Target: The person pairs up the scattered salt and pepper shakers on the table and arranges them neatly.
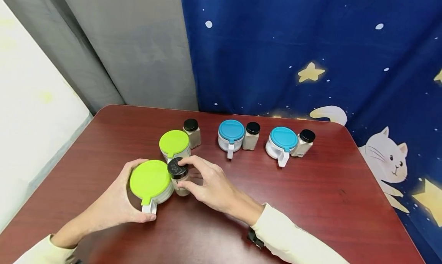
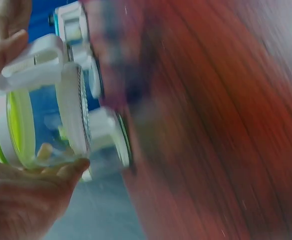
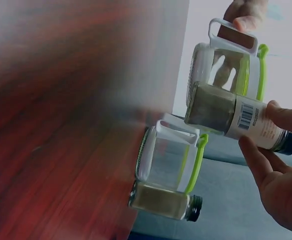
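A glass jar with a green lid and white handle (image 1: 150, 181) is held off the table in my left hand (image 1: 112, 198), fingers on its far side and thumb near the handle. The left wrist view shows that jar (image 2: 46, 125) with a few pale bits in or behind its glass. My right hand (image 1: 214, 183) pinches a black-capped seasoning bottle (image 1: 178, 175) between thumb and fingers, close beside the jar. In the right wrist view the bottle (image 3: 215, 107) has a label with a barcode and powdery contents, and is also raised above the table.
Behind stands another green-lidded jar (image 1: 174, 143) beside a black-capped bottle (image 1: 192, 133). Farther right are two blue-lidded jars, one left (image 1: 231, 135) and one right (image 1: 282, 141), each beside a black-capped bottle (image 1: 251, 136). Curtains (image 1: 259, 56) hang behind the brown table (image 1: 293, 202).
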{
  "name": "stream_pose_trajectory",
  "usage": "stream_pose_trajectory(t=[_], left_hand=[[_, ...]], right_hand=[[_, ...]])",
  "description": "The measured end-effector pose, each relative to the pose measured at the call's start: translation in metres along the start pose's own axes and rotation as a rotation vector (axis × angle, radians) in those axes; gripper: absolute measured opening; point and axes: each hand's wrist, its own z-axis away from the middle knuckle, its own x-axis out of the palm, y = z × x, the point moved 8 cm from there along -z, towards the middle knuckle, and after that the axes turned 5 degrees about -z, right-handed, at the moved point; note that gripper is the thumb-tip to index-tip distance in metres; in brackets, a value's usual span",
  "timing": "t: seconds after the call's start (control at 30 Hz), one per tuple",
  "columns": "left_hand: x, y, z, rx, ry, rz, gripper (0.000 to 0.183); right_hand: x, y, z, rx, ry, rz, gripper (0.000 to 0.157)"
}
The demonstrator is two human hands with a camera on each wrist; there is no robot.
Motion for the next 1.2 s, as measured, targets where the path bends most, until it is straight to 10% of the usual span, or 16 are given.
stream_pose_trajectory(t=[0.33,0.87,1.2], left_hand=[[0.053,0.028,-0.011,-0.031,0.002,-0.002,0.122],[0.184,0.079,-0.093,-0.021,-0.135,0.021,0.119],[0.235,0.107,-0.131,0.054,-0.155,-0.004,0.115]], right_hand=[[-0.04,-0.005,0.05,0.021,0.079,-0.003,0.045],[-0.153,0.011,0.155,0.258,0.38,0.23,0.059],[-0.199,0.014,0.184,0.293,0.485,0.345,0.063]])
